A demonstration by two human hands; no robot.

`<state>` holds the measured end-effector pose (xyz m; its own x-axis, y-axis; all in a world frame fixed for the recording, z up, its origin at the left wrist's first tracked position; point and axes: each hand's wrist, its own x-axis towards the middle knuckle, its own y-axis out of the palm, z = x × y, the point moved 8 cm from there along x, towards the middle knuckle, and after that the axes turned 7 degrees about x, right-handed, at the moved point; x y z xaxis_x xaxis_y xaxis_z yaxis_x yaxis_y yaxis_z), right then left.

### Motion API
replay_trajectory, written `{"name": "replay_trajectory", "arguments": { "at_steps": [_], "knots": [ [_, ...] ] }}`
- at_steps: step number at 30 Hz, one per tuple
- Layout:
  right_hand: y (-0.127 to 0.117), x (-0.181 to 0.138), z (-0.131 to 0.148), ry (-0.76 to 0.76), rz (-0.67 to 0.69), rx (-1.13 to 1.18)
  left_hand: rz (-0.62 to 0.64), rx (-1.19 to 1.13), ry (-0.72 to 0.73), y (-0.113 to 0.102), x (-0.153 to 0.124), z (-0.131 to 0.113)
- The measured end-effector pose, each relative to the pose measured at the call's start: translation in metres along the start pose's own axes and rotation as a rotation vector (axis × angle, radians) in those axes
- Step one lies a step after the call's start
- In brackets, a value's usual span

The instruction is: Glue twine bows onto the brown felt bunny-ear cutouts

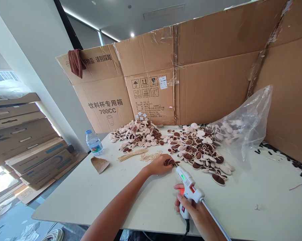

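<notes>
My right hand (188, 204) is wrapped round the handle of a white hot glue gun (187, 182) with an orange trigger. A glue stick (213, 216) juts from its rear end, and its nozzle points up and left. At that nozzle, my left hand (161, 164) pinches a small brown plush piece (169, 162), partly hidden by the fingers. Just right of the hands lies a heap of brown and cream plush pieces with cords (198, 147). Behind my left hand are a cream cord bundle (151, 156) and a bundle of straight cut cords (132, 155).
Another plush pile (138, 134) lies at the back left of the white table (90, 197). A water bottle (94, 144) and a brown scrap (100, 164) are on the left. A clear plastic bag (248, 124) and cardboard walls (216, 80) stand behind; black bits (291, 160) lie right.
</notes>
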<state>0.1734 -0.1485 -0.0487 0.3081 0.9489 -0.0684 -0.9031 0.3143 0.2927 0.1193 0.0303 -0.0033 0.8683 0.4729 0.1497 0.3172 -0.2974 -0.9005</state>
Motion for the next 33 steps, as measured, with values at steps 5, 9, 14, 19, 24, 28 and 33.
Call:
{"name": "replay_trajectory", "arguments": {
  "at_steps": [5, 9, 14, 19, 24, 28, 33],
  "knots": [
    [0.0011, -0.0008, 0.0013, 0.006, 0.002, 0.030, 0.003, -0.001, -0.004, 0.0010, 0.0002, 0.0015],
    [0.0009, -0.0003, -0.0001, 0.003, 0.002, 0.032, -0.001, -0.004, 0.009, 0.0011, 0.0003, 0.0009],
    [0.0009, 0.0007, -0.0010, 0.002, -0.003, 0.044, -0.001, -0.001, 0.013, 0.0007, 0.0002, 0.0002],
    [0.0014, 0.0003, 0.0005, -0.001, -0.007, 0.043, 0.002, 0.004, 0.011, 0.0001, 0.0001, -0.0007],
    [0.0015, -0.0014, 0.0018, -0.002, -0.010, 0.031, 0.005, 0.006, 0.010, 0.0000, -0.0001, -0.0010],
    [0.0017, -0.0011, 0.0010, -0.001, -0.003, 0.028, 0.004, 0.010, 0.020, -0.0002, 0.0000, -0.0012],
    [0.0009, 0.0004, -0.0022, -0.007, 0.000, 0.015, 0.006, 0.013, 0.016, 0.0001, 0.0001, -0.0005]
  ]
}}
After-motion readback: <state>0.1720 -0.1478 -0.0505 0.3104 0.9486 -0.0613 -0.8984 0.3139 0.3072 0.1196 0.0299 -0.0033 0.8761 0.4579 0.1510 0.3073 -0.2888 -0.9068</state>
